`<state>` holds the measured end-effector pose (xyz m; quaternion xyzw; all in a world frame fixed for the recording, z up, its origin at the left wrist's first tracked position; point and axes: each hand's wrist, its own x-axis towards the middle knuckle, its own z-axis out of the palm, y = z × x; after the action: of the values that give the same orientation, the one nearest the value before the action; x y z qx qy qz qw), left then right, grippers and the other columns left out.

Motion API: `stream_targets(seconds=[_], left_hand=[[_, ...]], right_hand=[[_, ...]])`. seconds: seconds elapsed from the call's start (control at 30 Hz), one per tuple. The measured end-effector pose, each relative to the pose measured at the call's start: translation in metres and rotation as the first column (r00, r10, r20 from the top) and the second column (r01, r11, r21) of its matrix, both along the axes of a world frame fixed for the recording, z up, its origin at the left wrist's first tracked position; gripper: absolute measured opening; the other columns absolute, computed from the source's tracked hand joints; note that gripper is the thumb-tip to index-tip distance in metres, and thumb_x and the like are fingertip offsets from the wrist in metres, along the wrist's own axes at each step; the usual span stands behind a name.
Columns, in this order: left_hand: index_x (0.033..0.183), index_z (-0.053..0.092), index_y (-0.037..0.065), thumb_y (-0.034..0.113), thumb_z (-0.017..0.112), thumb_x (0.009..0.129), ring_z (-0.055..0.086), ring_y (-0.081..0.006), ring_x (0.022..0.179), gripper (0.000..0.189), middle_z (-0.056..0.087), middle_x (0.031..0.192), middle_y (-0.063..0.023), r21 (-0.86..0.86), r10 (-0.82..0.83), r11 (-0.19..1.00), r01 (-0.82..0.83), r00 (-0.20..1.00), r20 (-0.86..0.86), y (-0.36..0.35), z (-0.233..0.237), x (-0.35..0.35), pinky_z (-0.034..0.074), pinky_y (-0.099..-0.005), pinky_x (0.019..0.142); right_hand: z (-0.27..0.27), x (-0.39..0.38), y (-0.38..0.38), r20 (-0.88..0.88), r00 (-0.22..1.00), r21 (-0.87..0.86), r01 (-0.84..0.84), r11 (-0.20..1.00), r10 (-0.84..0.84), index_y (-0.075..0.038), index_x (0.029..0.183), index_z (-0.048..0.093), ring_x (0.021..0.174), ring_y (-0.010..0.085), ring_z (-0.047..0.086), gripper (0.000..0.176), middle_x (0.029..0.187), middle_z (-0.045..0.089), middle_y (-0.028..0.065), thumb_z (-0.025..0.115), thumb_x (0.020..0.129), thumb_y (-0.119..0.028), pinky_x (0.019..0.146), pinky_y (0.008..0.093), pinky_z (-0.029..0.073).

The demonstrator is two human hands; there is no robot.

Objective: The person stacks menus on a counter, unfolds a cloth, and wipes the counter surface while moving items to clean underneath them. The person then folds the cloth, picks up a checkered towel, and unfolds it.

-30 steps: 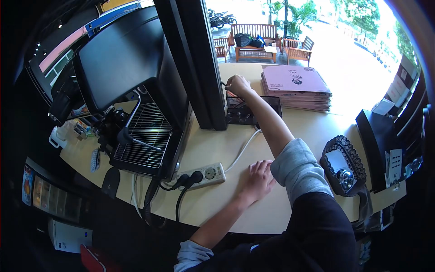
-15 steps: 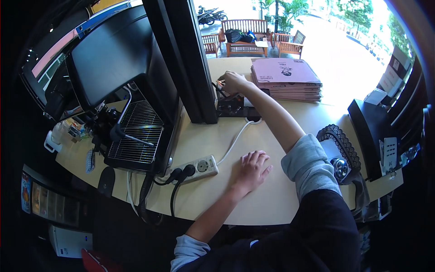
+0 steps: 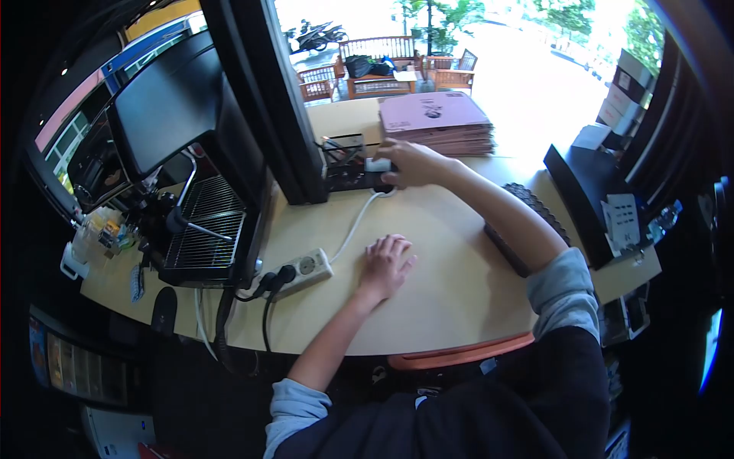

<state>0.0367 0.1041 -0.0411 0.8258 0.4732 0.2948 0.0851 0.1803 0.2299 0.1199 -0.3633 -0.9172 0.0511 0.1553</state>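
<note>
My left hand [image 3: 384,266] lies on the pale tabletop, fingers stretched out, holding nothing. Across the desk, my right hand [image 3: 417,163] is over the right end of a black desk organizer [image 3: 348,179], thumb and fingers apart. A small white object [image 3: 378,164] shows right at its fingertips; its kind is unclear. Pens [image 3: 334,150] stand in the organizer to the left of that hand. Behind the hand rises a stack of pink printed folders [image 3: 437,115].
A white power strip [image 3: 306,268] with black plugs lies left of my left hand, its white cable running toward the organizer. An espresso machine [image 3: 202,229] stands at left beside a black post [image 3: 267,99]. A black box-like stand [image 3: 585,203] is at right.
My right hand has moved from the pens to the white object at the organizer's right end. My left hand stays on the tabletop. The view has shifted, and an orange edge now shows below the desk.
</note>
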Motion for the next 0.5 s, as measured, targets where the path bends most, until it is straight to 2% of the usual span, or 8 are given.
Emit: stream_targets(seconds=[0.07, 0.13, 0.23, 0.27, 0.3, 0.4, 0.47, 0.5], left_hand=[[0.108, 0.058, 0.010, 0.036, 0.058, 0.085, 0.048, -0.0245, 0.111, 0.034, 0.053, 0.115, -0.0053, -0.024, 0.003, 1.000, -0.004, 1.000, -0.028, 0.001, -0.001, -0.001, 0.034, -0.0408, 0.095], [0.110, 0.057, 0.010, 0.037, 0.058, 0.085, 0.048, -0.0244, 0.111, 0.037, 0.052, 0.116, -0.0058, -0.053, 0.024, 0.998, -0.028, 0.996, -0.083, 0.001, 0.001, 0.001, 0.034, -0.0413, 0.096], [0.110, 0.057, 0.010, 0.036, 0.060, 0.084, 0.048, -0.0247, 0.111, 0.037, 0.052, 0.117, -0.0071, -0.061, 0.009, 0.998, -0.016, 0.994, -0.112, 0.002, 0.009, 0.004, 0.035, -0.0416, 0.095], [0.111, 0.057, 0.010, 0.034, 0.061, 0.083, 0.048, -0.0248, 0.111, 0.037, 0.052, 0.117, -0.0077, -0.064, 0.022, 0.997, -0.031, 0.991, -0.132, 0.002, 0.010, 0.010, 0.036, -0.0417, 0.094], [0.111, 0.057, 0.010, 0.034, 0.061, 0.083, 0.048, -0.0248, 0.111, 0.037, 0.052, 0.117, -0.0077, -0.066, 0.005, 0.998, -0.014, 0.991, -0.130, -0.003, 0.018, 0.021, 0.036, -0.0417, 0.094], [0.114, 0.055, 0.007, 0.031, 0.062, 0.083, 0.052, -0.0275, 0.106, 0.039, 0.053, 0.113, -0.0106, 0.006, -0.035, 0.999, 0.035, 0.999, -0.013, -0.009, 0.041, 0.054, 0.041, -0.0412, 0.090], [0.118, 0.051, 0.002, 0.030, 0.062, 0.085, 0.058, -0.0288, 0.098, 0.044, 0.056, 0.109, -0.0149, -0.066, -0.179, 0.977, 0.201, 0.952, 0.250, -0.013, 0.040, 0.086, 0.046, -0.0389, 0.084], [0.119, 0.049, -0.002, 0.032, 0.060, 0.086, 0.059, -0.0268, 0.094, 0.049, 0.058, 0.107, -0.0163, -0.177, -0.189, 0.949, 0.263, 0.917, 0.350, -0.017, 0.037, 0.102, 0.048, -0.0373, 0.083]], right_hand=[[0.004, 0.040, -0.044, 0.082, 0.996, -0.033, 0.039, 0.999, -0.036, -0.006, 0.112, 0.059, 0.103, 0.0352, 0.057, 0.040, 0.115, 0.054, 0.0158, 0.064, 0.078, -0.026, 0.089, 0.0427, 0.047], [0.006, 0.090, -0.081, 0.030, 0.986, 0.016, 0.161, 0.987, -0.162, -0.006, 0.113, 0.058, 0.104, 0.0344, 0.057, 0.039, 0.117, 0.054, 0.0155, 0.063, 0.080, -0.027, 0.088, 0.0425, 0.047], [0.012, 0.169, -0.135, -0.041, 0.904, 0.030, 0.428, 0.903, -0.426, -0.004, 0.112, 0.059, 0.089, 0.0277, 0.063, 0.038, 0.104, 0.060, 0.0166, 0.065, 0.081, -0.025, 0.079, 0.0396, 0.050], [0.013, 0.194, -0.150, -0.035, 0.843, -0.024, 0.536, 0.844, -0.536, -0.004, 0.112, 0.059, 0.089, 0.0279, 0.063, 0.039, 0.101, 0.062, 0.0170, 0.065, 0.081, -0.028, 0.078, 0.0387, 0.049], [0.007, 0.220, -0.161, -0.053, 0.799, -0.055, 0.596, 0.801, -0.599, -0.002, 0.109, 0.059, 0.101, 0.0326, 0.060, 0.041, 0.109, 0.061, 0.0174, 0.064, 0.081, -0.033, 0.087, 0.0403, 0.047], [-0.026, 0.274, -0.186, 0.023, 0.660, -0.154, 0.745, 0.650, -0.751, -0.003, 0.109, 0.059, 0.105, 0.0340, 0.057, 0.042, 0.112, 0.060, 0.0187, 0.063, 0.083, -0.035, 0.089, 0.0408, 0.046], [-0.052, 0.290, -0.200, 0.064, 0.535, -0.018, 0.845, 0.535, -0.843, 0.000, 0.099, 0.061, 0.087, 0.0293, 0.065, 0.034, 0.094, 0.065, 0.0188, 0.060, 0.086, -0.030, 0.076, 0.0378, 0.052], [-0.057, 0.293, -0.201, 0.064, 0.534, -0.023, 0.845, 0.534, -0.843, 0.000, 0.099, 0.061, 0.087, 0.0293, 0.065, 0.034, 0.094, 0.065, 0.0188, 0.060, 0.086, -0.030, 0.076, 0.0378, 0.052]])
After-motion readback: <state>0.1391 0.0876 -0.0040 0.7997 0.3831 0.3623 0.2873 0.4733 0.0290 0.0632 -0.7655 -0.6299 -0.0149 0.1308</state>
